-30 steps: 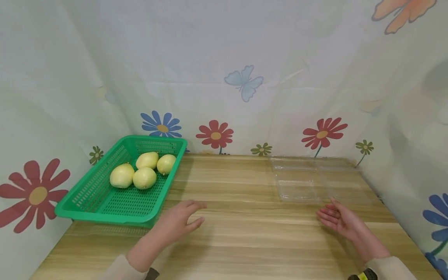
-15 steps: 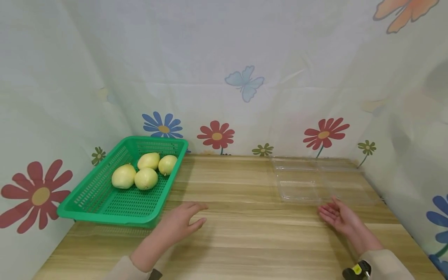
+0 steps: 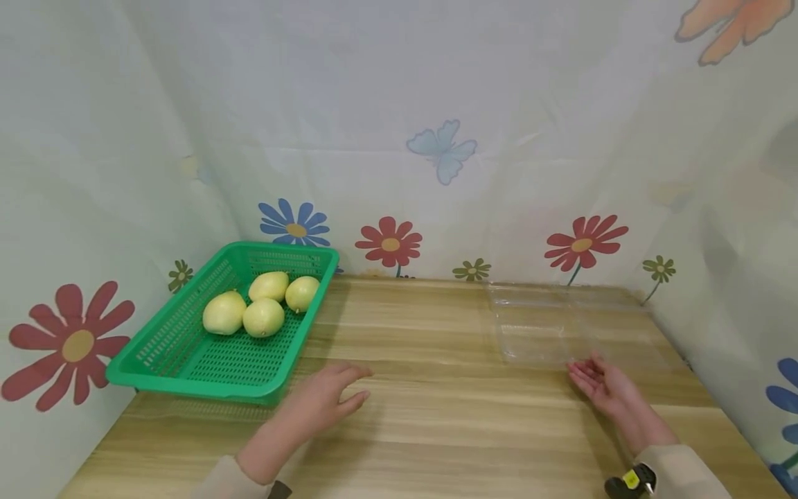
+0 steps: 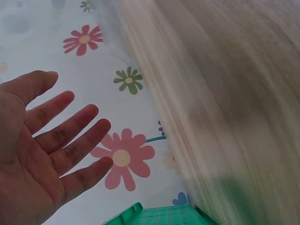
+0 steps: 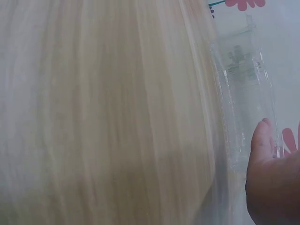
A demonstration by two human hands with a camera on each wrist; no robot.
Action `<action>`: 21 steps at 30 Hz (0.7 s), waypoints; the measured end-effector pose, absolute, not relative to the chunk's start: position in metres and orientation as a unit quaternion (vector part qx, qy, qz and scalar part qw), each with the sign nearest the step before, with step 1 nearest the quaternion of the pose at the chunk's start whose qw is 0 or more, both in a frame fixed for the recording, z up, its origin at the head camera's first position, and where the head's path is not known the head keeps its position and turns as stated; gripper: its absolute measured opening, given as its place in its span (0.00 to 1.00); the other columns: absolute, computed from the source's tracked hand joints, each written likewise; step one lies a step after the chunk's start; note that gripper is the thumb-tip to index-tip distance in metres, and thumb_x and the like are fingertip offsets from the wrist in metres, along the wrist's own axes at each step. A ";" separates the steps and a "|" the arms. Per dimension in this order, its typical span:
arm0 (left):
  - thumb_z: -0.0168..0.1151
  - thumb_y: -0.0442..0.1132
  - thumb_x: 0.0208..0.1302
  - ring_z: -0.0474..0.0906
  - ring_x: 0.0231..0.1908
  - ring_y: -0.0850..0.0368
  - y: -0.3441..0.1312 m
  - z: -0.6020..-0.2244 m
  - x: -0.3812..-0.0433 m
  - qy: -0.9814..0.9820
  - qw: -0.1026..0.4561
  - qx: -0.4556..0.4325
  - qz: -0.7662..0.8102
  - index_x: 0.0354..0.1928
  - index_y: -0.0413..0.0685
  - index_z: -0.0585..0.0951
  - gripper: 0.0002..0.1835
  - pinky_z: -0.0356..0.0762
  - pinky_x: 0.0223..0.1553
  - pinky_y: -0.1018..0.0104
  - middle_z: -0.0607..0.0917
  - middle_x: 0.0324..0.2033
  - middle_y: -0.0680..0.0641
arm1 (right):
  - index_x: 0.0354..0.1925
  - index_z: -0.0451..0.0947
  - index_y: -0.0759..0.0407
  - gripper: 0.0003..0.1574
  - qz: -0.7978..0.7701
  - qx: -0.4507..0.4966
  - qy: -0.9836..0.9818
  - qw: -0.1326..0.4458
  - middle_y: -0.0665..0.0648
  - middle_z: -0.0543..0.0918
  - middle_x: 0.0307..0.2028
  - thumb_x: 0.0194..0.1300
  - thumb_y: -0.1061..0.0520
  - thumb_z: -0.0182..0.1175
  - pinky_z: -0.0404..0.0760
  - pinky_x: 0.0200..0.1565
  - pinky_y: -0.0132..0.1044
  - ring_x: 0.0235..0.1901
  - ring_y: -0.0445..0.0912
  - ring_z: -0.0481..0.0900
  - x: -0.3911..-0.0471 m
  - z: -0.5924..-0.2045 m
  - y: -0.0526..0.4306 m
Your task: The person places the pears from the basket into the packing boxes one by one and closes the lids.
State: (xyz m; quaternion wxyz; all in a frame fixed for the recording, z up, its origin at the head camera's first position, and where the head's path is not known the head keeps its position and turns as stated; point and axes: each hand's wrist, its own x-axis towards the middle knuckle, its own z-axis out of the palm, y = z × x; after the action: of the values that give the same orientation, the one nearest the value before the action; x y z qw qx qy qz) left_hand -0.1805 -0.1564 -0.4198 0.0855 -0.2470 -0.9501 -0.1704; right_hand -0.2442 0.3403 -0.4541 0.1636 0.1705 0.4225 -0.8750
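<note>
My left hand (image 3: 316, 402) hovers over the table beside the near right corner of a green plastic basket (image 3: 187, 387), holding nothing. Its fingers (image 4: 77, 145) are spread and relaxed in the left wrist view. Several pale yellow round fruits (image 3: 263, 318) lie together in the basket. On the right, my right hand (image 3: 609, 395) is held palm inward with loosely bent fingers and nothing in them. It is at the near edge of a clear plastic tray (image 3: 535, 334) with compartments, overlapping it in the head view. The right wrist view shows the tray (image 5: 246, 98) beyond the thumb.
A wood-grain table (image 3: 430, 388) lies under everything, its bare middle between basket and tray. White cloth (image 3: 349, 90) printed with flowers and butterflies hangs behind and along both sides. A dark wrist strap (image 3: 631, 479) shows at the right sleeve.
The head view has shifted slightly, so the scene sits a little further right. Both hands keep nearly the same pose and place; the fruits and tray have not moved.
</note>
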 end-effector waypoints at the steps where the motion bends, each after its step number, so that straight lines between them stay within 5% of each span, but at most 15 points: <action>1: 0.66 0.44 0.69 0.86 0.54 0.47 -0.156 -0.420 -0.180 -0.951 0.082 -0.246 -0.170 0.56 0.50 0.84 0.16 0.85 0.53 0.49 0.88 0.53 0.45 | 0.33 0.73 0.59 0.26 -0.877 0.171 0.418 0.165 0.55 0.85 0.32 0.82 0.51 0.33 0.89 0.45 0.33 0.35 0.45 0.90 -0.244 -0.454 0.340; 21: 0.66 0.44 0.69 0.87 0.51 0.46 -0.154 -0.418 -0.178 -0.953 0.072 -0.238 -0.171 0.56 0.49 0.84 0.16 0.85 0.51 0.48 0.89 0.51 0.45 | 0.32 0.75 0.61 0.32 -0.857 0.115 0.473 0.169 0.55 0.88 0.30 0.82 0.59 0.26 0.87 0.46 0.27 0.35 0.41 0.90 -0.238 -0.455 0.321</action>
State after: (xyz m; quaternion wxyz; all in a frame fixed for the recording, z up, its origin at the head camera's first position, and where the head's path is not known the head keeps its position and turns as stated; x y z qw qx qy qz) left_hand -0.1781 -0.1542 -0.4184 0.0721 -0.2375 -0.9535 -0.1710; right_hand -0.2375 0.3208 -0.4548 0.1693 0.1150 0.4734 -0.8567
